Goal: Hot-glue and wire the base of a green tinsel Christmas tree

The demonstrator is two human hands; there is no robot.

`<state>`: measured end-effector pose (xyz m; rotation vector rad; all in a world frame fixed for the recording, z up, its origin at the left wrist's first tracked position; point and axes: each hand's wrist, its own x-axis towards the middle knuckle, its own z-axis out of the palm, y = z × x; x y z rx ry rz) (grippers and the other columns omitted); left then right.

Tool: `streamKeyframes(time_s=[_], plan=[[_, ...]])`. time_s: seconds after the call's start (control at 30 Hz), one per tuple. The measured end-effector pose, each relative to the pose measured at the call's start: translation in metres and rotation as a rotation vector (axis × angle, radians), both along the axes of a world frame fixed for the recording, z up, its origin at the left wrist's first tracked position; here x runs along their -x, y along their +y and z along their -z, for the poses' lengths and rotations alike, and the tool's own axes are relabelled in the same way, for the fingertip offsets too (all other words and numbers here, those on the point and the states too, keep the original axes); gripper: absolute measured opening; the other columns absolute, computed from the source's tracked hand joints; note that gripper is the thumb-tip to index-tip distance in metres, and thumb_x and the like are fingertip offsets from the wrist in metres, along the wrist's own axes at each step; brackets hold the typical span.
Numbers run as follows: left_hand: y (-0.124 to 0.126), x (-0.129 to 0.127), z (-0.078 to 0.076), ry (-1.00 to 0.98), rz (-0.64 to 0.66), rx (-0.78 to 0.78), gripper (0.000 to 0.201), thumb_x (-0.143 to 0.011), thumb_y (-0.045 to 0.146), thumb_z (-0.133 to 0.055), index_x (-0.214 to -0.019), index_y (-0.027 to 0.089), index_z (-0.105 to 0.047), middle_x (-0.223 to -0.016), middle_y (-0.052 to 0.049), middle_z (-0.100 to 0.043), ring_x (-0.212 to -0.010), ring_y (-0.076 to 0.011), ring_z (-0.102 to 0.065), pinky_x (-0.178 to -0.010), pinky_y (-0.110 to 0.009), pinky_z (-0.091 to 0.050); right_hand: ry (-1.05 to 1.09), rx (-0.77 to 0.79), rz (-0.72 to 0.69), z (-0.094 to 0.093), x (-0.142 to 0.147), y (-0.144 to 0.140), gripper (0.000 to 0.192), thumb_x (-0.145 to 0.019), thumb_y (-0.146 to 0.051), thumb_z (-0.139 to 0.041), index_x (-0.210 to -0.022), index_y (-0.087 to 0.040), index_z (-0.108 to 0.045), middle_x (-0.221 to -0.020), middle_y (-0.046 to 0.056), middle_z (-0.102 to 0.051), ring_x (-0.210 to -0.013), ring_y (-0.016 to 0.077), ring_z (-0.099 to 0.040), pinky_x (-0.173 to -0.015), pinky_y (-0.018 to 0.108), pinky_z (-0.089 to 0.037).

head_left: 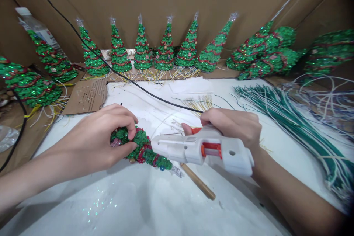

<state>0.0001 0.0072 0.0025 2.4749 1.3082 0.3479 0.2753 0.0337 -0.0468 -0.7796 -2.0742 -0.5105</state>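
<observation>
My left hand (105,136) grips a small glittery green Christmas tree (143,149) with red garland, held on its side just above the white table (138,199). My right hand (232,125) holds a white hot glue gun (201,149) with an orange trigger, its nozzle pointing left and touching the tree's side. A black cord (124,77) runs from the gun up to the back left. A brown wooden stick (197,181) lies on the table under the gun.
A row of finished small trees (166,49) stands along the cardboard back wall. More trees (262,53) lie piled at the right and stand at the left (30,84). A bundle of green and white wires (290,121) lies at the right. Perforated cardboard (87,96) lies at the left.
</observation>
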Motion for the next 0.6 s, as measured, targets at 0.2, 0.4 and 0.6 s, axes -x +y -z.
streamKeyframes(time_s=[0.2,0.4,0.6], plan=[[0.0001,0.0003,-0.0002,0.004,-0.002,0.004,0.006,-0.076,0.024,-0.063,-0.073,0.022,-0.058,-0.093,-0.001,-0.064,-0.09,-0.0213,-0.056,-0.073,-0.033,-0.044,0.004,0.006,0.005,0.0002,0.0008,-0.0006,0.03,-0.081,-0.029,-0.066,-0.063,-0.019,-0.044,-0.051,-0.008,-0.034,-0.044,0.0053,-0.027,-0.044,0.021,-0.02],[0.0002,0.0,0.0004,-0.002,0.005,-0.005,0.005,-0.077,0.023,-0.063,-0.073,0.023,-0.059,-0.093,-0.001,-0.064,-0.09,-0.0211,-0.056,-0.074,-0.033,-0.044,-0.002,0.018,0.011,-0.0002,0.0015,-0.001,0.031,-0.082,-0.03,-0.065,-0.063,-0.02,-0.043,-0.051,-0.008,-0.033,-0.044,0.0054,-0.026,-0.044,0.021,-0.02],[0.0008,-0.0001,0.0006,-0.013,0.007,-0.002,0.005,-0.076,0.023,-0.063,-0.073,0.023,-0.059,-0.094,-0.001,-0.064,-0.091,-0.0215,-0.056,-0.074,-0.033,-0.044,0.004,0.006,0.003,0.0002,0.0015,-0.0001,0.03,-0.081,-0.03,-0.065,-0.063,-0.02,-0.044,-0.05,-0.008,-0.032,-0.043,0.0056,-0.026,-0.043,0.021,-0.02]])
